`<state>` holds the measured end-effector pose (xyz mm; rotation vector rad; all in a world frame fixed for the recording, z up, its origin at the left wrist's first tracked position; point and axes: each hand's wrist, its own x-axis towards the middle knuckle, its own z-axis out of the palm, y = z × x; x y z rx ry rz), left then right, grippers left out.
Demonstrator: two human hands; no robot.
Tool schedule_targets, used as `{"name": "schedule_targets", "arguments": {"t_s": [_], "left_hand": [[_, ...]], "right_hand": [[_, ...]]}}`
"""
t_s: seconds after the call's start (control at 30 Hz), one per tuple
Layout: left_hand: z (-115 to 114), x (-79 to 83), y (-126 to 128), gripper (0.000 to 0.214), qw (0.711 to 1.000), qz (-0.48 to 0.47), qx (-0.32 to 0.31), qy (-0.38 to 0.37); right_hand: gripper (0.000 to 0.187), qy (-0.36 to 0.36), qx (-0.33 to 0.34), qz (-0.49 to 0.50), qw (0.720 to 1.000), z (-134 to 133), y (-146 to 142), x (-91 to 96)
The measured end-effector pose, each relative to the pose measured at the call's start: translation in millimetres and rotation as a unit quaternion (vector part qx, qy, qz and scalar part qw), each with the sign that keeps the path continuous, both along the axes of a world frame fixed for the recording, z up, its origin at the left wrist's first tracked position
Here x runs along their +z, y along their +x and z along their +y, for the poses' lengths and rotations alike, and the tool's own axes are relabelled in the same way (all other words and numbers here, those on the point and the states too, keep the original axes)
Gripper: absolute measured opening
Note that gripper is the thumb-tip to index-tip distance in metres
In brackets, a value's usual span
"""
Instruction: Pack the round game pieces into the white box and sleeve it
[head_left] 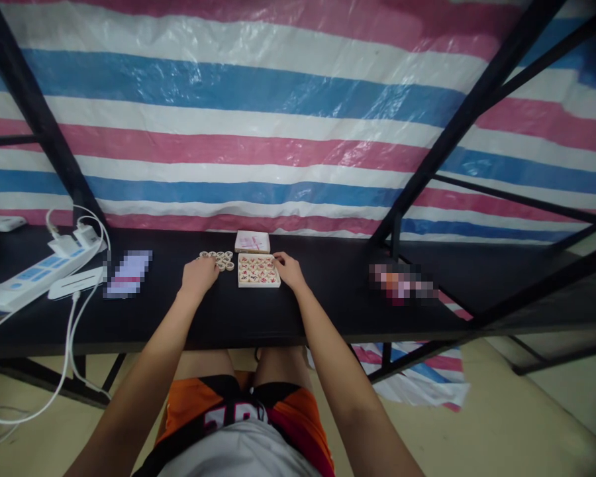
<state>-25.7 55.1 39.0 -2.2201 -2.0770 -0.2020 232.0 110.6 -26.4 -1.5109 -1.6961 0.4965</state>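
A small white box (259,285) stands on the black table, filled with rows of round xiangqi pieces that mostly bear red characters. At its right rim is my right hand (289,270), fingers curled against the upper right corner and gripping the side. Loose xiangqi pieces (221,260) with dark characters lie in a cluster left of the box. My left hand (199,273) reaches over this cluster's near left edge, its fingers curled together. Whatever those fingertips hold is hidden. Behind the box lies a white lid (252,241) with pink markings, touching or nearly touching it.
A white power strip (40,271) with plugs and cables occupies the table's left end, beside a white device (77,283) and a blurred phone (129,273). A blurred colourful item (400,281) lies to the right. Black metal posts (427,159) slant before a striped plastic sheet (258,99).
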Motion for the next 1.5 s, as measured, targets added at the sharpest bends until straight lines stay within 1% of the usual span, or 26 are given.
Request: {"name": "schedule_targets", "arguments": {"t_s": [0.2,0.47,0.63,0.67,0.73,0.83,0.9,0.97,1.03,1.13,1.2,1.3,1.43,1.5], "left_hand": [[1,-7.0,7,0.024,0.995,-0.004,-0.095,-0.024],[9,-16.2,2,0.018,0.986,-0.045,-0.157,-0.011],[16,-24.2,0,0.016,0.972,-0.097,-0.215,-0.01],[17,-25.0,0,0.016,0.968,-0.108,-0.228,-0.01],[18,-25.2,1,0.015,0.96,-0.128,-0.248,-0.001],[16,-21.9,4,0.015,0.946,-0.166,-0.276,0.041],[13,-18.8,7,0.014,0.932,-0.194,-0.3,0.067],[10,-16.6,12,0.013,0.915,-0.224,-0.324,0.084],[8,-15.8,16,0.011,0.901,-0.255,-0.339,0.095],[4,-15.6,21,0.009,0.887,-0.288,-0.344,0.108],[2,-15.0,23,0.009,0.881,-0.303,-0.346,0.11],[0,-13.6,24,0.01,0.874,-0.317,-0.353,0.104],[-1,-13.5,24,0.013,0.867,-0.324,-0.365,0.1],[-1,-14.3,25,0.013,0.868,-0.325,-0.363,0.093]], "right_hand": [[0.023,0.003,-0.001,-0.004,1.0,-1,0,0.6],[0.024,-0.007,0.003,0.004,1.0,-3,-1,2.8],[0.023,0.003,0.005,0.009,1.0,0,-2,1.3],[0.023,0.022,0.003,0.011,1.0,-1,-2,2.0],[0.024,0.093,-0.02,0.025,0.995,-3,-1,5.5],[0.027,0.219,-0.082,0.043,0.971,-13,-1,14.4],[0.025,0.253,-0.089,0.026,0.963,-21,-3,20.5],[0.024,0.253,-0.043,-0.01,0.966,-30,-9,25.5],[0.023,0.248,0.038,-0.054,0.967,-38,-18,29.4],[0.025,0.267,0.147,-0.111,0.946,-50,-31,32.8],[0.029,0.278,0.189,-0.138,0.932,-57,-38,33.1],[0.029,0.281,0.212,-0.155,0.923,-62,-42,31.4],[0.023,0.286,0.214,-0.149,0.922,-61,-43,28.5],[0.021,0.28,0.216,-0.143,0.924,-60,-43,27.9]]}}
